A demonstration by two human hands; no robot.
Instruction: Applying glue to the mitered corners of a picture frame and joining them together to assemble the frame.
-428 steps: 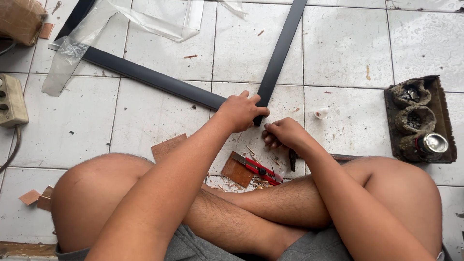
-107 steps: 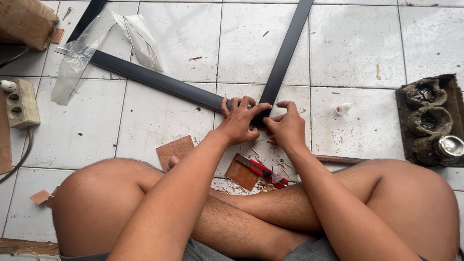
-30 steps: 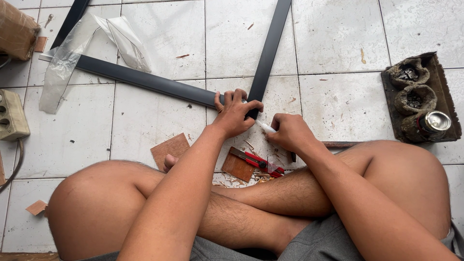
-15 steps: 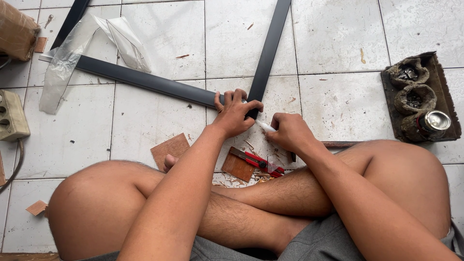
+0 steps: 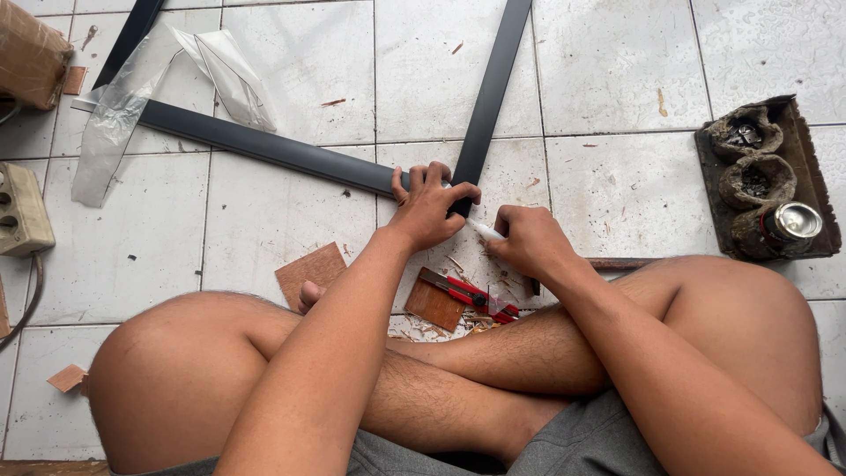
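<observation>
Two long black strips meet in a V on the white tiled floor: one strip (image 5: 264, 145) runs to the upper left, the other strip (image 5: 493, 79) runs up and to the right. My left hand (image 5: 432, 204) presses down on the corner where they join. My right hand (image 5: 529, 242) grips a small white tube (image 5: 486, 231), its tip pointing at that corner. I sit cross-legged, with my knees on either side.
A red utility knife (image 5: 469, 295), brown board scraps (image 5: 310, 271) and shavings lie by my shins. Crumpled clear plastic (image 5: 132, 97) lies at the upper left, a beige power strip (image 5: 22, 211) at the left edge. A dark tray (image 5: 793, 141) holding a metal can (image 5: 796, 220) stands at the right.
Almost nothing has moved in the last second: both hands stay at the corner of the strips. Earlier, my right hand held no visible tube.
</observation>
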